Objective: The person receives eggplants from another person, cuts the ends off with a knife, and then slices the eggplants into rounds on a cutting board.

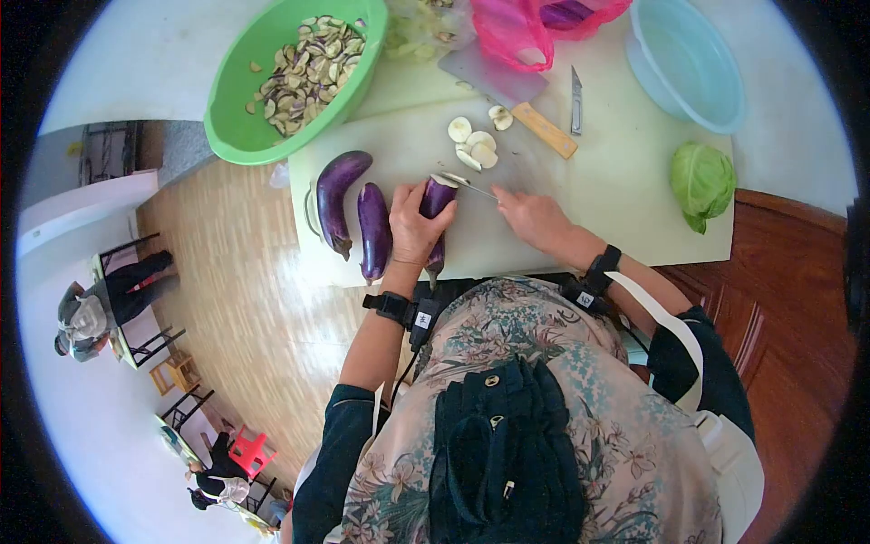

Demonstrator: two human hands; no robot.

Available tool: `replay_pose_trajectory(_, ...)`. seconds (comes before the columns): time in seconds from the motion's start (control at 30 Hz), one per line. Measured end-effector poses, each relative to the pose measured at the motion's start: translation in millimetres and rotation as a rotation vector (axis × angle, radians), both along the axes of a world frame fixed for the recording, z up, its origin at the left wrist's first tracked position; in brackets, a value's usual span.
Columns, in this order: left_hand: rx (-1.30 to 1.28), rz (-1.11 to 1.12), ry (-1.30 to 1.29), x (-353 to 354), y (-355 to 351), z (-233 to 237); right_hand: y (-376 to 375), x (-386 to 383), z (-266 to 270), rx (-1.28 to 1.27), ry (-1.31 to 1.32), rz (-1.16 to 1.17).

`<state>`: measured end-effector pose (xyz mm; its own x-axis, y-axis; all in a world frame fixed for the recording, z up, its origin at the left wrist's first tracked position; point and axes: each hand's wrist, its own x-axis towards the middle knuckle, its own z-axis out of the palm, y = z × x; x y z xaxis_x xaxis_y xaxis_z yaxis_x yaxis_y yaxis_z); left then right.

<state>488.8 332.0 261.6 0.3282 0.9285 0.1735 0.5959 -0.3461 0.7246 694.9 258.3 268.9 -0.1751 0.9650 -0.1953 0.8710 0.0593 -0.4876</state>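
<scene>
My left hand point(420, 224) holds a purple eggplant point(438, 198) upright on the white cutting board point(507, 245), its pale cut end pointing away from me. In my right hand point(533, 218) is a small knife point(478, 189), its blade against that cut end. Several pale round slices point(476, 147) lie on the board just beyond the blade. Two whole eggplants, one curved point(335, 199) and one straighter point(373, 231), lie to the left of my left hand.
A green basin point(227, 109) of slices stands back left. Behind the board are a cleaver point(544, 130), a small knife point(576, 102) and a pink bag point(512, 36). A blue basin point(693, 68) and a cabbage point(702, 184) are right. Two people are far left.
</scene>
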Motion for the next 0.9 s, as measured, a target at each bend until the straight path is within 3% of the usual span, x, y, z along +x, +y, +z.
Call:
replay_pose_trajectory(0.2,-0.015,-0.003,0.015,1,-1,3,8,19,-5,-0.059,0.273,-0.259)
replay_pose_trajectory(0.3,0.002,-0.003,0.005,8,0,2,19,27,3,-0.049,0.133,-0.295)
replay_pose_trajectory(0.83,-0.072,0.012,-0.023,18,-7,0,-1,14,30,0.165,0.213,-0.066)
replay_pose_trajectory(0.9,0.053,0.035,0.026,20,-9,2,-2,14,30,0.166,0.167,-0.048)
